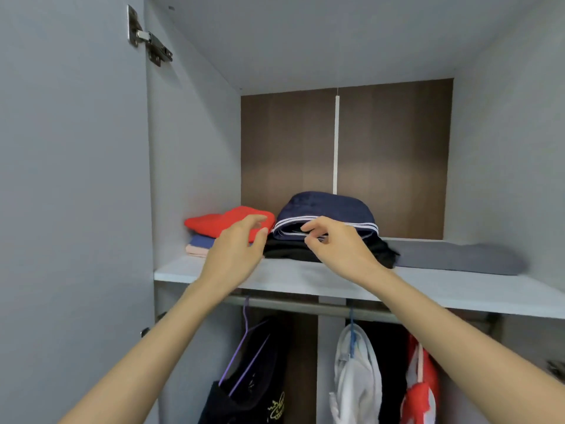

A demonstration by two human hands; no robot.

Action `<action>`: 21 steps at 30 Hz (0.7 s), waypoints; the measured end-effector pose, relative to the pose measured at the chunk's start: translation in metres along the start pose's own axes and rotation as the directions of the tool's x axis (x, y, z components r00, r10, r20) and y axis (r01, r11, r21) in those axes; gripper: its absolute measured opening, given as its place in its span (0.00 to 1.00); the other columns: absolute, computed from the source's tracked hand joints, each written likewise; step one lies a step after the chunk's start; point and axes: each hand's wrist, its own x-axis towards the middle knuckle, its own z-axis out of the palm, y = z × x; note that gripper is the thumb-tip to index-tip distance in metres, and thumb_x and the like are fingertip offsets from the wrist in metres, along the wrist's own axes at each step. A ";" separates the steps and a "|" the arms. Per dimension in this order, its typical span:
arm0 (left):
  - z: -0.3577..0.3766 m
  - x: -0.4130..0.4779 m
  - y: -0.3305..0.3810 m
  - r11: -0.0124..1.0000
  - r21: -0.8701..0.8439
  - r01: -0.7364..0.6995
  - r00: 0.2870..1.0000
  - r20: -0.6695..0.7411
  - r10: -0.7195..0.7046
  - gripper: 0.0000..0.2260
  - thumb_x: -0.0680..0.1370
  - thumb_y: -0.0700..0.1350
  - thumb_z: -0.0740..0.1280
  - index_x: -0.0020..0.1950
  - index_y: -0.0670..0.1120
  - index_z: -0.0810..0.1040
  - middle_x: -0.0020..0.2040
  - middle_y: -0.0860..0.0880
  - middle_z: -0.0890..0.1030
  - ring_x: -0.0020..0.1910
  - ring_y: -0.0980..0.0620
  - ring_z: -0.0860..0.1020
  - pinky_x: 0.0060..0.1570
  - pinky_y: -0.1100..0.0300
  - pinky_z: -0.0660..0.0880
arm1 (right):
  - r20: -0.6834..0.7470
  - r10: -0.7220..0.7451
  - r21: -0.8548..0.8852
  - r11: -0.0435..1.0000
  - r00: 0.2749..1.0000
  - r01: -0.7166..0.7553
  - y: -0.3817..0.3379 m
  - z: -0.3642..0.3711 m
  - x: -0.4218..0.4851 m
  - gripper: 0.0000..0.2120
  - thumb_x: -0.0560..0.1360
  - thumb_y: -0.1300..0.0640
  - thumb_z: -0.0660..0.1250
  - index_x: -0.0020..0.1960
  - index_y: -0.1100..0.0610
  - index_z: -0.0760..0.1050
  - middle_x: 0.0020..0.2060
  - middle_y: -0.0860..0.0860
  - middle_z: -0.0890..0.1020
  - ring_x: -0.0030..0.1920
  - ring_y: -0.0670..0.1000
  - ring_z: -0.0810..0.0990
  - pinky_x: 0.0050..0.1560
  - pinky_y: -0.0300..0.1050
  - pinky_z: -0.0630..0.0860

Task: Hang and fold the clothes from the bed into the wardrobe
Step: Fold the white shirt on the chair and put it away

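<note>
On the wardrobe's upper shelf (305,280) lies a folded navy garment with white stripes (327,209), on top of a folded black one (290,249). To its left is a stack with a red piece (214,223) on a blue and a pink one. My right hand (333,246) is at the navy garment's front edge, fingers loosely curled, the fingertips at the striped hem; a grip is not clear. My left hand (238,243) hovers in front of the red stack, fingers relaxed and holding nothing.
A flat grey garment (458,255) lies on the shelf to the right. Below the shelf a rail (305,306) carries hangers with a black top (250,377), a white garment (357,377) and a red one (419,387). The open door stands at the left.
</note>
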 end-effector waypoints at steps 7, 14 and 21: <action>-0.022 -0.079 0.050 0.983 -0.183 0.004 0.999 0.046 0.004 0.13 0.81 0.50 0.60 0.65 0.54 0.74 0.59 0.59 0.78 0.58 0.60 0.75 0.55 0.62 0.69 | -0.030 0.068 0.018 0.998 0.997 -0.068 -0.019 -0.038 -0.105 0.09 0.78 0.54 0.63 0.57 0.46 0.76 0.43 0.37 0.78 0.37 0.40 0.78 0.44 0.39 0.75; -0.046 -0.175 0.074 0.968 -0.249 0.018 0.977 0.211 0.036 0.13 0.82 0.49 0.59 0.66 0.53 0.74 0.58 0.58 0.79 0.55 0.60 0.76 0.53 0.65 0.70 | -0.045 0.192 -0.029 0.981 0.980 -0.193 -0.046 -0.048 -0.231 0.09 0.78 0.55 0.64 0.57 0.46 0.76 0.42 0.35 0.78 0.39 0.32 0.76 0.39 0.25 0.70; -0.067 -0.303 0.078 0.954 -0.300 0.014 0.879 0.458 0.131 0.15 0.82 0.50 0.59 0.68 0.52 0.72 0.62 0.54 0.78 0.58 0.57 0.76 0.56 0.62 0.72 | -0.076 0.449 -0.072 0.888 0.890 -0.454 -0.103 -0.033 -0.374 0.10 0.78 0.56 0.63 0.57 0.48 0.78 0.45 0.39 0.80 0.41 0.42 0.78 0.48 0.40 0.75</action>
